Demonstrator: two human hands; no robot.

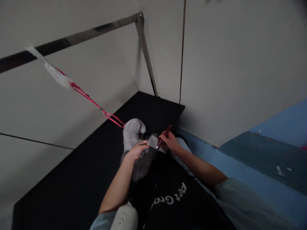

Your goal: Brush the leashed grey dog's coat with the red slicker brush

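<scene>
A small grey, fluffy dog [131,134] is on the black table, close against my apron. My left hand [137,150] lies against its side with the fingers bent into the coat, and what part they grip is partly hidden. In my right hand [169,141] is a slicker brush [153,142] with a dark red handle and a pale, flat head. The brush head is beside the fingertips of my left hand, over dark grey fur. A pink grooming loop [115,118] runs from the dog up to the left.
A metal grooming arm [115,25] crosses above the black table [96,166], with a white tie [56,74] hanging from it. Pale walls stand behind the table. Blue floor [236,163] and a dark green mat [268,159] are at the right.
</scene>
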